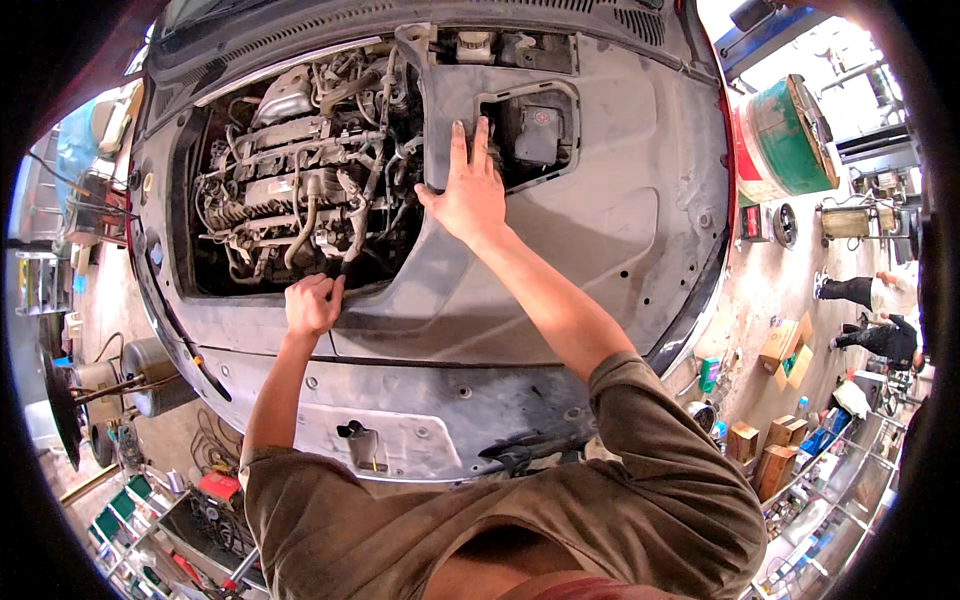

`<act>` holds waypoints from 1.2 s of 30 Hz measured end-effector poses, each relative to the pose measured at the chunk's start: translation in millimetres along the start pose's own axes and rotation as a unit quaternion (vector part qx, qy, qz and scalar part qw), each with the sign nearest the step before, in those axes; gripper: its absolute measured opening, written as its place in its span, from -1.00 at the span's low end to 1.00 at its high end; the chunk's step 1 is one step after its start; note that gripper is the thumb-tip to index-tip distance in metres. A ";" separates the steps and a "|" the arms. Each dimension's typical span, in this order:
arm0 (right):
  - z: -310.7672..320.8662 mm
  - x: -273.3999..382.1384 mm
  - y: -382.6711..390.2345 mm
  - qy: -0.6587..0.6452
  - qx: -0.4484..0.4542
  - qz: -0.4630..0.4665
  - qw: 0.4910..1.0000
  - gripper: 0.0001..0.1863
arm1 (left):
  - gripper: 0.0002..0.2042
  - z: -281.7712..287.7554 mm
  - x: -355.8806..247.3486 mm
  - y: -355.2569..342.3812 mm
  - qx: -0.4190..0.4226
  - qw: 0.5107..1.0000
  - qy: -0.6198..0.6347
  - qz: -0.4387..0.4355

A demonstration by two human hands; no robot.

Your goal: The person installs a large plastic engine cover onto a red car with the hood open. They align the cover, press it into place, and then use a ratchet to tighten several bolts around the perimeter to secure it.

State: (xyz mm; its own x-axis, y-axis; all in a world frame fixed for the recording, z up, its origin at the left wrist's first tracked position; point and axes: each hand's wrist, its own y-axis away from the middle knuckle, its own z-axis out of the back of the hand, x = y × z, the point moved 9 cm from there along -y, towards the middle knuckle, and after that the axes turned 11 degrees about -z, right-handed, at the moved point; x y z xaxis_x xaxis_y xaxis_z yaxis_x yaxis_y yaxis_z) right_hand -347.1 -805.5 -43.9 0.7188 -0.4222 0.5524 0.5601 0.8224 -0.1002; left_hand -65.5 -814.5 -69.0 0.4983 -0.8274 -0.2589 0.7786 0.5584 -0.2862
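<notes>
A grey plastic engine bay cover (600, 230) lies over the front of the car, with an exposed, dusty engine (295, 185) showing through its large opening on the left. At the front edge of that opening, my left hand (315, 303) is closed with the fingers curled under; whatever they grip is hidden. My right hand (472, 200) rests on the cover, fingers stretched and spread, nothing in it. Its fingertips reach the near left edge of a smaller framed opening, where a dark box with a small red mark (538, 135) sits. Behind is a reservoir cap (474, 45).
A green, white and red drum (790, 140) stands right of the car. Open cardboard boxes (787, 345) and a wire shelf rack (850, 490) are at the lower right. Two people (880, 340) are farther right. A dark cylindrical tank (155, 375) and a tool cart (205, 525) stand left.
</notes>
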 end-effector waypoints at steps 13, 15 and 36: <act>7.0 14.3 12.1 0.036 0.031 -0.089 0.995 0.21 | -0.68 6.8 -7.6 6.4 0.006 0.999 -0.023 -0.030; 7.0 17.5 14.5 0.027 0.031 -0.091 0.995 0.23 | -0.68 10.4 -9.4 7.7 0.001 0.999 -0.013 -0.034; 112.8 -94.8 -129.9 0.168 -0.128 0.019 0.977 -0.30 | -0.69 -3.1 3.0 3.5 0.002 1.000 -0.013 -0.013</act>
State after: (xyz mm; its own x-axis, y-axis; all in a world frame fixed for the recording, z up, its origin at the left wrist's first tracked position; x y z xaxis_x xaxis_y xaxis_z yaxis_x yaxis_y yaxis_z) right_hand -534.4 -829.3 10.1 0.8116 -0.5305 0.2448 0.5843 0.7352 -0.3436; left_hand -62.4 -814.8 -73.6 0.4869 -0.8433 -0.2275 0.7935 0.5359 -0.2882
